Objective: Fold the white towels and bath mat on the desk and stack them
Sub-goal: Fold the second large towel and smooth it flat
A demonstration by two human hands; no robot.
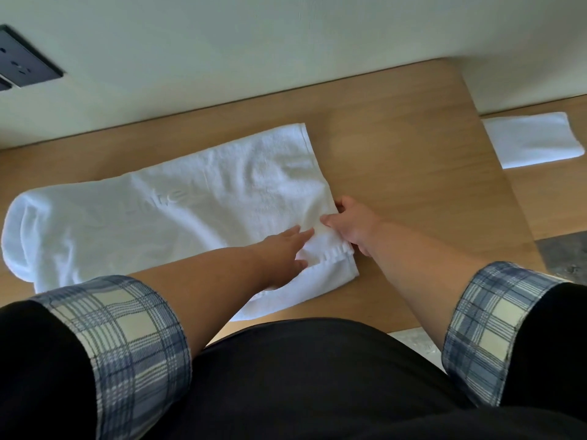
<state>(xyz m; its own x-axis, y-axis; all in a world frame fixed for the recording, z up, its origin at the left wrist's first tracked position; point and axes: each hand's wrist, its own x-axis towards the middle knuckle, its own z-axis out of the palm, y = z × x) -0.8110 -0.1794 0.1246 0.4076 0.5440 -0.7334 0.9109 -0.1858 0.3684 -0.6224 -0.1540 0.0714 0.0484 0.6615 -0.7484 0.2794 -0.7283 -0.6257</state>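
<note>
A large white bath mat, folded lengthwise with faint embossed lettering, lies across the wooden desk. My left hand rests on its near right corner with fingers out straight, thumb under a raised flap of cloth. My right hand is at the mat's right edge, thumb on top and fingers curled under the edge, pinching it. A small folded white towel lies on a lower wooden surface at the far right.
A pale wall runs along the back of the desk, with a dark socket panel at upper left. The desk's right edge drops to a lower shelf and grey floor. Bare wood lies right of the mat.
</note>
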